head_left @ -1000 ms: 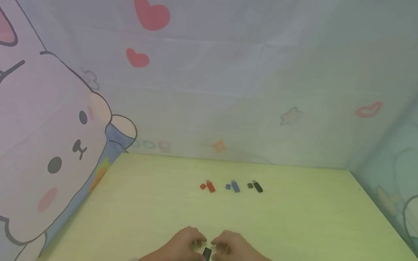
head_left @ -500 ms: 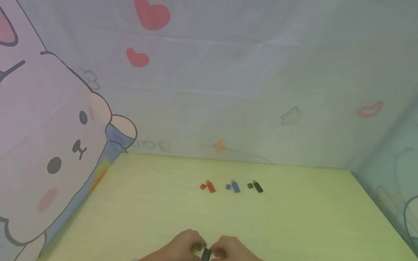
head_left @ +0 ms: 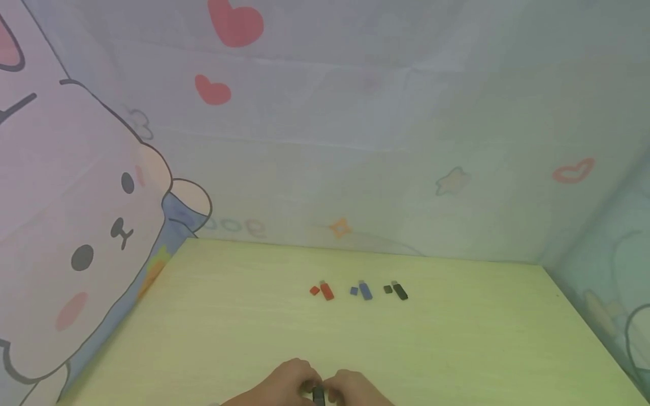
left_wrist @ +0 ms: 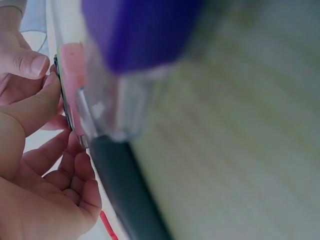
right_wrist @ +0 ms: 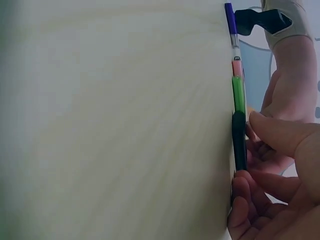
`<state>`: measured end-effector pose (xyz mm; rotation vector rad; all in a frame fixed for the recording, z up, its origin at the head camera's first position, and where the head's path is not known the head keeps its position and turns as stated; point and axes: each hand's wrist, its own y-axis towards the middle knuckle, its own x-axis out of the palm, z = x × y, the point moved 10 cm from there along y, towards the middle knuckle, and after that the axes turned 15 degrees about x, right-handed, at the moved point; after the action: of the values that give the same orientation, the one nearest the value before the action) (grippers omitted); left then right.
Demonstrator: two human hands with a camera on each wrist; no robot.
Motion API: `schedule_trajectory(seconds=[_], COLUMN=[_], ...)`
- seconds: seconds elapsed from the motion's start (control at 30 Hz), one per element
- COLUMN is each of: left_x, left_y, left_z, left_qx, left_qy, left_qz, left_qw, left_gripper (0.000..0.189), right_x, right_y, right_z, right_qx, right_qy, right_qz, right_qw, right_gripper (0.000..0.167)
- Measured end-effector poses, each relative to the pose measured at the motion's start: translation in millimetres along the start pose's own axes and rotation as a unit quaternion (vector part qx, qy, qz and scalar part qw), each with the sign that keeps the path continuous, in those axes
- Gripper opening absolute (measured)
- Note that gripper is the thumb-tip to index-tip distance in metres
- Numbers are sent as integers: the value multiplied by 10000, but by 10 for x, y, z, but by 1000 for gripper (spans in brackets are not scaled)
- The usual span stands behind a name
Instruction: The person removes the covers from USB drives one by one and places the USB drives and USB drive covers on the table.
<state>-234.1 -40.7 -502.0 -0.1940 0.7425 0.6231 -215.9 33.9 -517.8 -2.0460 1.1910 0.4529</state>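
In the head view my left hand [head_left: 286, 383] and right hand [head_left: 357, 388] meet at the bottom edge around a dark USB stick [head_left: 318, 396]. The left thumb and fingers pinch it from the left. My right fingertips close on it from the other side. Seen from the right wrist, the dark stick [right_wrist: 239, 145] stands between the right hand's [right_wrist: 285, 180] thumb and forefinger, with the left hand [right_wrist: 285, 105] behind. In the left wrist view the left hand [left_wrist: 45, 185] and right hand [left_wrist: 22, 65] have their fingertips at a thin dark edge beside a pink stick [left_wrist: 74, 70].
On the yellow table [head_left: 228, 316], farther back, lie a red USB stick [head_left: 327, 291], a blue one [head_left: 365, 291] and a black one [head_left: 400, 291], each with its cap beside it. A purple piece [right_wrist: 230, 19] and a green piece [right_wrist: 239, 95] lie low near the hands.
My right hand has moved left and its fingers have closed in on the dark USB stick. The hands are nearer each other, and the stick stands straighter. The far row is unchanged.
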Motion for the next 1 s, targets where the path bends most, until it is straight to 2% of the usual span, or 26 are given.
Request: schedule_trajectory(seconds=[0.27,0.37,0.57,0.8,1.0], left_x=[6,7,6,1,17], left_y=[23,21,9,14,31], left_z=[29,26,25,63,109], left_qx=[137,96,-5,80,283], left_qy=[467,475,372,244,286], left_qz=[65,60,83,194,193], left_qw=[9988,9988,9993,9995,9990], left_gripper=[22,23,19,10,10], right_x=[-5,-1,12,31,23], right_y=[0,-9,-42,-67,-76], right_z=[8,21,31,38,21], right_qx=[168,244,162,153,16], right_qy=[-69,35,286,641,707], right_qz=[329,337,196,-127,-155], right_qw=[9993,9991,9993,9977,9974], right_gripper=[27,29,27,28,26])
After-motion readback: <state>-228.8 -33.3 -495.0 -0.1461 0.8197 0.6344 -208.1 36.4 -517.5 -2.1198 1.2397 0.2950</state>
